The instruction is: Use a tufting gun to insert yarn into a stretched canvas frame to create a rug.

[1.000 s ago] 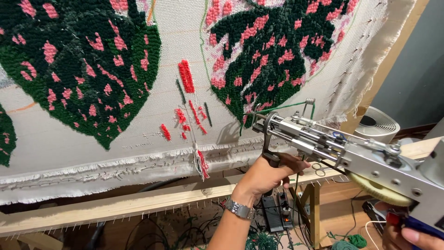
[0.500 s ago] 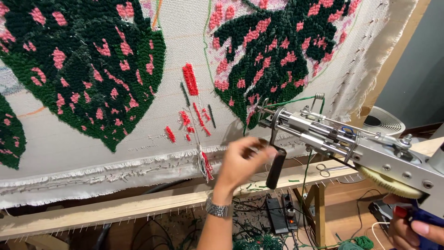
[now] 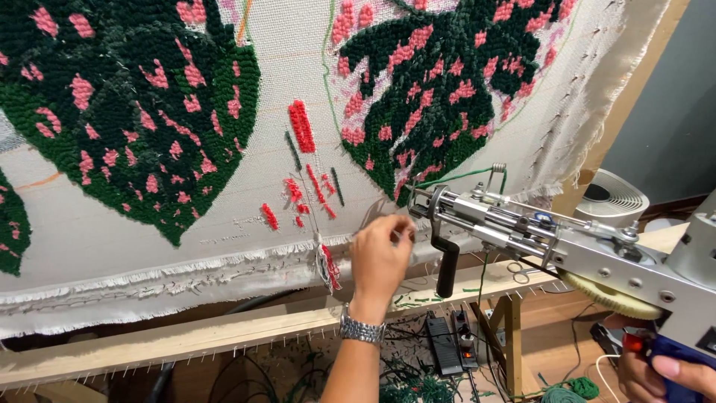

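Left hand (image 3: pixel 382 252) is up at the nose of the tufting gun (image 3: pixel 567 250), fingertips pinched together right by the needle end, where a thin green yarn (image 3: pixel 462 177) loops over a little wire guide. Whether it actually has the strand between those fingers, I cannot tell from here. There's a metal wristwatch (image 3: pixel 361 328) on that arm.

Right hand (image 3: pixel 671 369) is low in the corner, wrapped around the gun's blue grip and carrying the tool. The gun hangs in the air just in front of the stretched backing cloth (image 3: pixel 112 246), its tip near the lower edge of the right-hand green leaf with pink spots (image 3: pixel 440 97), not quite touching the cloth as far as I can see.

That gun looks heavy and rigid, all metal plate and gears, with the weight well forward; I'd say it wants the rear grip plus the black front handle (image 3: pixel 447 265) hanging beneath. The yarn is the opposite: soft, light, slippery, only manageable with a fingertip pinch close to the needle.

Below runs the wooden frame rail (image 3: pixel 186 336), with cables and a power strip (image 3: pixel 446 345) on the floor.
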